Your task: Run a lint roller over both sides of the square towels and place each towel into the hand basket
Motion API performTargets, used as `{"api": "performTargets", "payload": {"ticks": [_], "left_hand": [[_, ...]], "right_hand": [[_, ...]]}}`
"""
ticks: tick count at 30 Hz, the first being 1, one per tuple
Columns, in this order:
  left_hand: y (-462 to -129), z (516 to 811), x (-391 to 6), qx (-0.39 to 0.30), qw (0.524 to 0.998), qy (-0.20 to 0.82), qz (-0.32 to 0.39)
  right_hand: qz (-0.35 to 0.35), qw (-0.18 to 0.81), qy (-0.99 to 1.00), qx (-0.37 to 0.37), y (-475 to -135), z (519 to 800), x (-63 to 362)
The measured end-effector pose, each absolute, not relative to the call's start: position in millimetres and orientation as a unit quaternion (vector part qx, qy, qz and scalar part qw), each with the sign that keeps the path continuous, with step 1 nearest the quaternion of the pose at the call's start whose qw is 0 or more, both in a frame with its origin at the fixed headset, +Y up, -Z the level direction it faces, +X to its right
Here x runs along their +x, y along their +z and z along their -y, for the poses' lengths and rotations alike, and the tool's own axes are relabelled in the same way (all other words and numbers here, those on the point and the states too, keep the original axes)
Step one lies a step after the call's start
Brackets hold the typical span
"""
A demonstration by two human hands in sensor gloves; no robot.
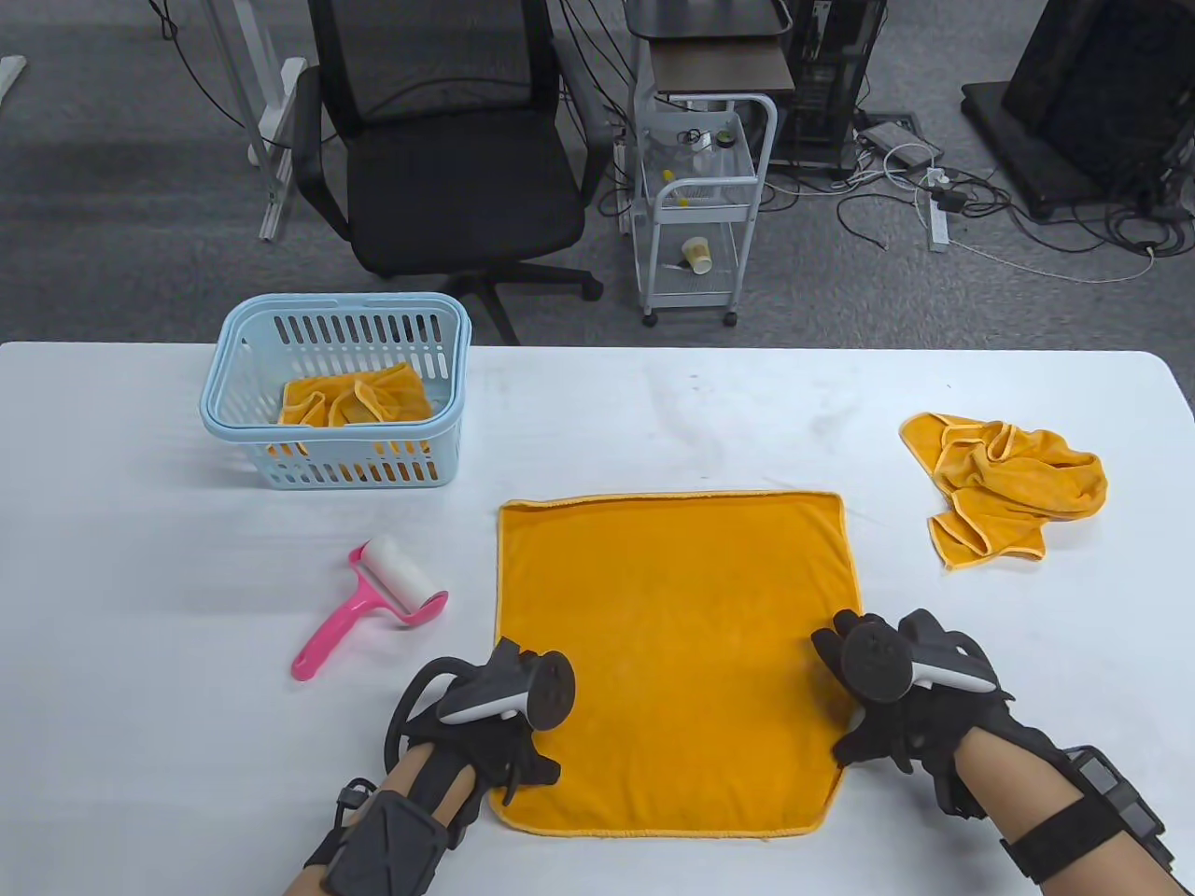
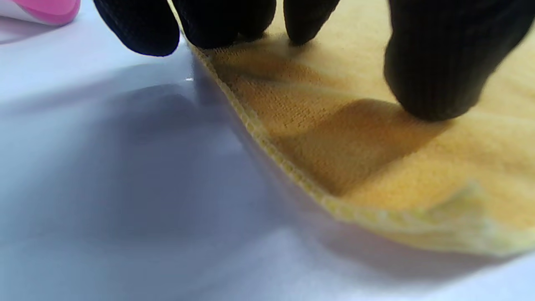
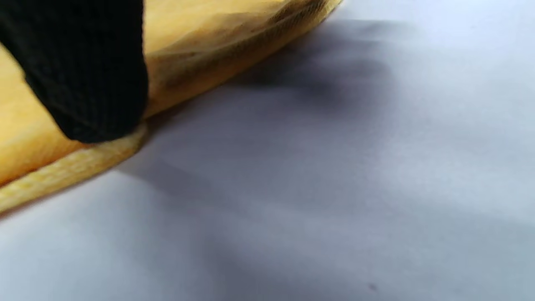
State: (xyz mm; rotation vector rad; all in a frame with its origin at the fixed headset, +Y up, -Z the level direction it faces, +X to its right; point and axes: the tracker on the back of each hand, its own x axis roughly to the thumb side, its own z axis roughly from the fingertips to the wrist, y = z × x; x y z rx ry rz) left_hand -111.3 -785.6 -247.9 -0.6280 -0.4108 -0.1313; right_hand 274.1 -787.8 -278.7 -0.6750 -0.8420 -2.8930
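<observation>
An orange square towel [image 1: 672, 644] lies spread flat on the white table [image 1: 168, 709]. My left hand [image 1: 512, 742] rests on its left edge near the front corner; the fingertips [image 2: 225, 25] and thumb [image 2: 434, 75] press down on the cloth [image 2: 376, 167] from above. My right hand [image 1: 854, 695] rests on the right edge near the front corner, with one finger [image 3: 87, 75] on the hem [image 3: 62, 171]. The pink lint roller [image 1: 373, 597] lies untouched to the left. A light blue basket [image 1: 233, 434] at the back left holds one orange towel [image 1: 359, 397].
A crumpled orange towel [image 1: 1008, 485] lies at the right of the table. Beyond the far edge stand a black office chair [image 1: 448, 168] and a white cart [image 1: 700, 205]. Cables run over the floor.
</observation>
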Motion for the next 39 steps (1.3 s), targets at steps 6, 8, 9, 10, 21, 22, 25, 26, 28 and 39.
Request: {"api": "performTargets", "payload": {"ticks": [6, 8, 9, 10, 21, 22, 25, 26, 28, 39], "left_hand": [[-243, 789, -106, -0.295, 0.926, -0.113, 0.209], [-243, 789, -105, -0.295, 0.925, -0.114, 0.208], [-243, 789, -104, -0.296, 0.925, -0.115, 0.208], [-243, 789, -104, -0.296, 0.925, -0.116, 0.208], [-240, 786, -107, -0.328, 0.913, -0.092, 0.226], [-239, 787, -107, -0.330, 0.911, -0.098, 0.227], [-235, 791, -106, -0.329, 0.905, -0.140, 0.231], [-234, 792, -106, -0.326, 0.904, -0.149, 0.232], [-233, 792, -105, -0.324, 0.904, -0.156, 0.232], [-232, 781, -120, -0.324, 0.912, -0.126, 0.217]], "right_hand": [[0.288, 0.074, -0.934, -0.199, -269, 788, 290], [0.311, 0.082, -0.928, -0.187, -265, 789, 296], [0.320, 0.089, -0.924, -0.190, -262, 789, 298], [0.335, 0.102, -0.918, -0.186, -260, 789, 300], [0.300, 0.031, -0.938, -0.173, -266, 784, 295], [0.291, 0.038, -0.940, -0.175, -266, 785, 293], [0.284, 0.077, -0.937, -0.187, -265, 790, 286], [0.291, 0.067, -0.936, -0.187, -265, 790, 287], [0.298, 0.084, -0.932, -0.190, -263, 790, 289], [0.316, 0.058, -0.928, -0.187, -259, 793, 302]]}}
